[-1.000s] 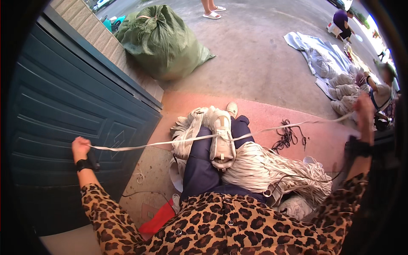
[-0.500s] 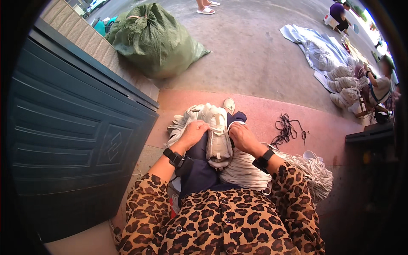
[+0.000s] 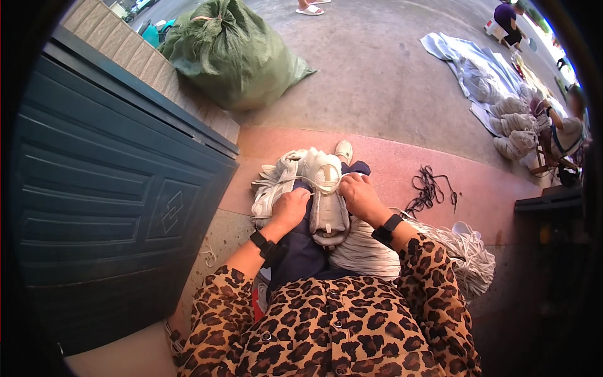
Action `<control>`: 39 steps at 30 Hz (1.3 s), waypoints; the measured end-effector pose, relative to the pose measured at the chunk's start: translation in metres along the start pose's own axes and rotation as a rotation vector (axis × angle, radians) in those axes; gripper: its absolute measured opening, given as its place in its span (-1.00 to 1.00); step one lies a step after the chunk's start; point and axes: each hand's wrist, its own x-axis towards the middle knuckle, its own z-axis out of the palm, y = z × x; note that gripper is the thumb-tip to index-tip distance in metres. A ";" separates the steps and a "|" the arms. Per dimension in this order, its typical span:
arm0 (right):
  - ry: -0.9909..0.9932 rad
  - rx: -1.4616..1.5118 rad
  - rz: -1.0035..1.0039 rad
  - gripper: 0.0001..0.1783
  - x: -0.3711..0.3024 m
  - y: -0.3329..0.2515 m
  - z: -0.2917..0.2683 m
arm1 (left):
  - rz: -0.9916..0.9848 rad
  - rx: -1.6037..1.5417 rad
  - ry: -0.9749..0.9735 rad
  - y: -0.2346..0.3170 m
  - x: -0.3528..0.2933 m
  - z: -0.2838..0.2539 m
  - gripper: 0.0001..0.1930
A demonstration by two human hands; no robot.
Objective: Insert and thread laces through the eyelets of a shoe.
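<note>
A pale beige sneaker (image 3: 330,220) rests across my lap, heel toward me. On its left side my left hand (image 3: 291,210) is closed in a pinch on a whitish shoelace, which runs from the shoe's front to my fingers. My right hand (image 3: 361,196) is closed at the sneaker's right side, by the lacing; its fingertips are partly hidden, and a bit of white lace shows beside them. More pale shoes (image 3: 276,179) lie piled left of and beyond the sneaker. A thick bundle of whitish laces (image 3: 361,254) lies by my right thigh.
Loose laces (image 3: 468,261) spill at my right, and a dark cord (image 3: 430,191) lies on the pink floor. A blue-grey door (image 3: 113,207) stands at my left, a stuffed green sack (image 3: 232,60) beyond. Seated people and lace bundles (image 3: 512,119) are at the far right.
My left hand has moved down and toward me, drawing out a length of lace. My right hand has come in closer to the sneaker's lacing. The view has shifted slightly.
</note>
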 end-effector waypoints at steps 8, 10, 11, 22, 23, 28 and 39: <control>-0.043 -0.046 0.116 -0.90 0.003 -0.009 -0.014 | 0.122 0.096 -0.032 -0.001 0.009 0.005 -0.83; 0.061 -0.069 0.230 -0.87 0.003 -0.011 -0.011 | 0.178 0.110 0.007 0.001 0.012 0.007 -0.83; 0.062 -0.070 0.231 -0.87 0.002 -0.011 -0.011 | 0.248 0.206 0.026 0.002 0.013 0.008 -0.85; -0.007 -0.138 0.184 -0.75 -0.013 -0.024 -0.006 | 0.260 0.412 0.154 0.024 -0.004 0.014 -0.84; 0.011 -0.128 0.210 -0.74 -0.014 -0.026 -0.004 | 0.237 0.391 0.156 0.034 -0.009 0.013 -0.82; -0.087 -0.030 0.187 -0.75 -0.012 -0.011 0.006 | 0.105 0.278 -0.004 0.019 -0.005 0.016 -0.76; 0.229 0.300 0.161 -0.87 -0.016 -0.016 0.007 | 0.407 0.215 0.205 0.044 0.008 0.013 -0.89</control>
